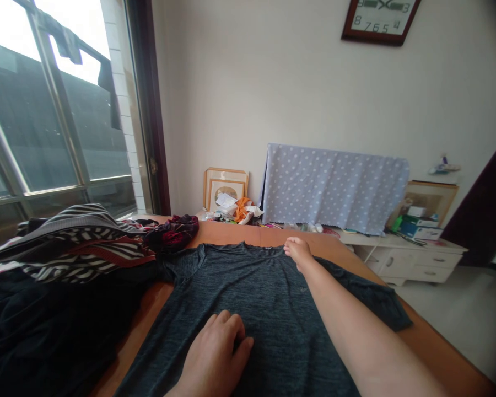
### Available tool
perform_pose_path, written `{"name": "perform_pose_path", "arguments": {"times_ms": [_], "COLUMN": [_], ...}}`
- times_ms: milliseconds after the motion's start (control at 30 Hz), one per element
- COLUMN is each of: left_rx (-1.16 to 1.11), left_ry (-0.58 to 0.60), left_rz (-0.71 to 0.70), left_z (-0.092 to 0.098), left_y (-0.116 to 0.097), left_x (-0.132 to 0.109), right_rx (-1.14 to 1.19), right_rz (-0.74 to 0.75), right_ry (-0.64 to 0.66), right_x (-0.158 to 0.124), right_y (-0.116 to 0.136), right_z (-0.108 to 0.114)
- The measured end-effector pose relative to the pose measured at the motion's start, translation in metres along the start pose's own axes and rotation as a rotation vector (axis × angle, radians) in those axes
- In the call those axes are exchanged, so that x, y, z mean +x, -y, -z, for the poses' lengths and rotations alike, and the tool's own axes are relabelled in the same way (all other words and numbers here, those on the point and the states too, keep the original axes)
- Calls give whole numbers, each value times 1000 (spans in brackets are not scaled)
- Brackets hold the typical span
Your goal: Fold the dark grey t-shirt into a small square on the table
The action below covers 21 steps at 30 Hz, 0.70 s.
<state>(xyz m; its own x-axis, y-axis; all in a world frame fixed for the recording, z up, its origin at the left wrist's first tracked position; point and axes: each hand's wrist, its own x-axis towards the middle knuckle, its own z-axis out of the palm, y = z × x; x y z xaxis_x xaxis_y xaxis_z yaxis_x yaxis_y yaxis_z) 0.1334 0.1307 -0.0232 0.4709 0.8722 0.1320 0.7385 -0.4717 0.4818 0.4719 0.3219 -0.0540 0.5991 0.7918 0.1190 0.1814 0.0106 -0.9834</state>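
Dark grey heathered T-shirt (252,309) flat on wooden tabletop (227,234), long axis running away from person; left hand (213,353) resting on lower front, fingers loosely curled, unclenched; right hand (297,251) outstretched, nearer collar, fingers released

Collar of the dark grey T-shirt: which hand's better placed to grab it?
Right, probably. The right hand sits at the neckline of the dark grey T-shirt, by the collar, while the left hand lies flat on the shirt's front, well below the collar.
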Motion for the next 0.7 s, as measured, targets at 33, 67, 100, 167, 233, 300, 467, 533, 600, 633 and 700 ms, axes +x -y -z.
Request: {"name": "perform_pose_path", "arguments": {"times_ms": [33, 67, 100, 167, 233, 300, 467, 533, 600, 633, 700], "left_rx": [3, 7, 11, 17, 23, 29, 42, 46, 52, 55, 59], "left_ry": [-3, -7, -7, -8, -7, -1, 13, 15, 17, 19, 20], "left_rz": [-5, -11, -17, -26, -35, -47, -82, -90, -98, -103, -111], "left_z": [-1, -1, -1, -2, -1, -1, -2, -2, -3, -3, -3], "left_y": [1, 1, 2, 3, 3, 4, 7, 8, 9, 9, 10], "left_x": [0, 0, 1, 3, 4, 5, 7, 8, 10, 10, 11], "right_rx": [16, 31, 42, 55, 58, 49, -38, -100, -172, -209, -283], "right_rz": [-10, -17, -21, -25, -27, -30, -56, -78, -108, -127, -161], "right_ry": [-21, -43, -68, -128, -201, -282, -465, -519, -541, -536, -493], "right_x": [-2, -3, -5, -10, -14, -19, -34, -44, -54, -60, -70], "right_y": [1, 2, 3, 5, 5, 5, 0, -2, -5, -7, -10], "right_z": [10, 20, 33, 60, 90, 120, 196, 225, 249, 259, 274]}}
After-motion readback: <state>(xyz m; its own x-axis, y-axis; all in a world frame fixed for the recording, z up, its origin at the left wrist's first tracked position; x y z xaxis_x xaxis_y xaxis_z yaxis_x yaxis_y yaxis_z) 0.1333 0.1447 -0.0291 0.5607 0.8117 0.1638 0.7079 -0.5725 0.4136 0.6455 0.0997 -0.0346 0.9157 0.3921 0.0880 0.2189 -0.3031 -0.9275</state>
